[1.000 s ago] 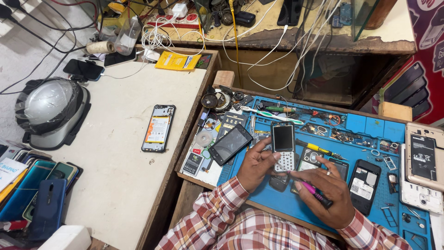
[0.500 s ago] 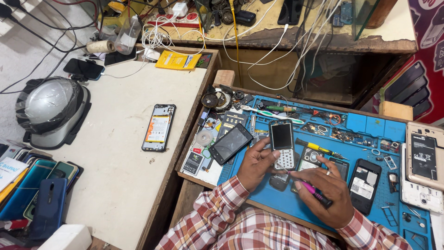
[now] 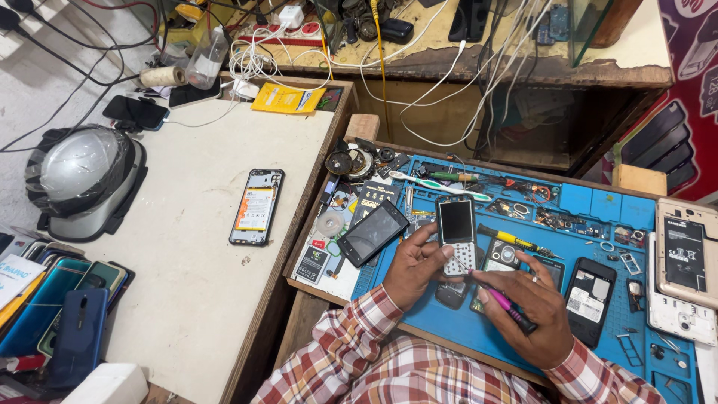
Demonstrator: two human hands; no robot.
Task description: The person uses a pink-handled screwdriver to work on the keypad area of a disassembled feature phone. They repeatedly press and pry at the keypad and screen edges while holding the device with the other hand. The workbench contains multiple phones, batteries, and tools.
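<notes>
Head view: left hand [image 3: 417, 269] grips keypad phone [image 3: 456, 232]; right hand [image 3: 532, 307] pinches pink screwdriver [image 3: 502, 301] over blue mat [image 3: 598, 206].

Bright, even light falls from above, so shadows stay short and soft. The white table [image 3: 179, 247] is close to washed out, and the helmet [image 3: 78, 176] carries a pale sheen. The recess under the back shelf [image 3: 486, 63] is dark. Focus is sharp mid-frame; straight lines bow slightly toward the edges.
</notes>
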